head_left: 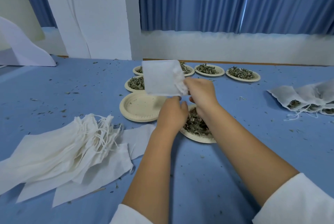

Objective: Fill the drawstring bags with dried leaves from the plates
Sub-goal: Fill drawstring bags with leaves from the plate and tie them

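Observation:
An empty white drawstring bag (161, 77) is held up sideways above the table. My right hand (200, 93) pinches its gathered mouth. My left hand (171, 113) is just below, fingertips touching the bag's lower edge near the mouth. Under both hands sits a paper plate of dried leaves (196, 128). More plates of dried leaves (243, 74) stand in a row at the back. A pile of empty bags (59, 153) lies at the left. Filled bags (307, 97) lie at the right.
A stack of empty paper plates (140, 106) sits left of my hands. Leaf crumbs are scattered over the blue tablecloth (207, 169). White foam boards (94, 15) and a blue curtain (235, 1) stand behind the table.

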The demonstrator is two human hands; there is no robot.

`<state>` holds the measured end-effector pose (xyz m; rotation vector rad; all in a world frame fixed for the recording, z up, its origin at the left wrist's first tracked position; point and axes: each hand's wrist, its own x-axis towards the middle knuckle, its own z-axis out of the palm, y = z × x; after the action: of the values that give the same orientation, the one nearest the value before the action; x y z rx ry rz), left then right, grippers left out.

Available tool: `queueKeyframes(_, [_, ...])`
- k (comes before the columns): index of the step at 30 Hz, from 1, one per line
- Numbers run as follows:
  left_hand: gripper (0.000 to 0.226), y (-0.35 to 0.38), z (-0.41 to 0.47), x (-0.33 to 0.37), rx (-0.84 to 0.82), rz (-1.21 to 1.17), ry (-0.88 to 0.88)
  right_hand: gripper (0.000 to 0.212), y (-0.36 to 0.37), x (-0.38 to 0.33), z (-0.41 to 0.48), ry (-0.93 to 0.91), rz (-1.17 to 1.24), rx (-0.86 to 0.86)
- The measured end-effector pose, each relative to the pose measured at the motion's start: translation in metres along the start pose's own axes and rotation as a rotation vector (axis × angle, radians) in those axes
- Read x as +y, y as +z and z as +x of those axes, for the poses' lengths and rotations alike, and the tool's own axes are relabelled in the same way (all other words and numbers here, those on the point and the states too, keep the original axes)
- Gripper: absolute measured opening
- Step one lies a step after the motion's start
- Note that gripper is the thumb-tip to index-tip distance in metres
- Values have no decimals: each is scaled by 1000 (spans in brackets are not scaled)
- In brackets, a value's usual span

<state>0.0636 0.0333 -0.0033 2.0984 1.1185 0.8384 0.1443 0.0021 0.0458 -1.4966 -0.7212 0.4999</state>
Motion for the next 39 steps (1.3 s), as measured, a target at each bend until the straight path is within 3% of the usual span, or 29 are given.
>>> queueKeyframes(3, [26, -5, -7, 7, 93, -43, 0, 14, -17, 6, 5, 128, 72, 71])
queueKeyframes(7, [23, -11, -11, 14, 283, -305, -63, 7, -35, 21, 6, 186, 49, 113])
queueKeyframes(13, [29, 3, -11, 24, 70, -410, -50, 20, -50, 35, -9, 71, -50, -21])
queueKeyframes(16, [25, 11, -12, 24, 129, -338, 31, 28, -52, 34, -13, -39, -165, -85])
queueKeyframes(19, [22, 9, -12, 22, 246, -320, 23, 14, -56, 32, -14, -111, -141, -9])
queueKeyframes(21, [19, 5, -13, 21, 276, -324, 29, 7, -57, 31, -15, -101, -34, -54])
queueKeyframes(25, [25, 10, -18, 27, 241, -281, 87, 14, -57, 32, -17, -127, 10, -201])
queueKeyframes(29, [8, 7, -17, 29, 157, -406, 10, 19, -62, 33, -14, -37, 128, -165])
queueKeyframes(31, [3, 3, -17, 29, 170, -488, -54, 15, -66, 35, -9, -4, 83, -111])
queueKeyframes(35, [17, -5, -20, 31, 352, -503, -56, 14, -71, 37, -4, -36, -157, -122])
queueKeyframes(39, [19, -15, -20, 31, 307, -475, 36, 19, -67, 38, -5, -98, -251, -227])
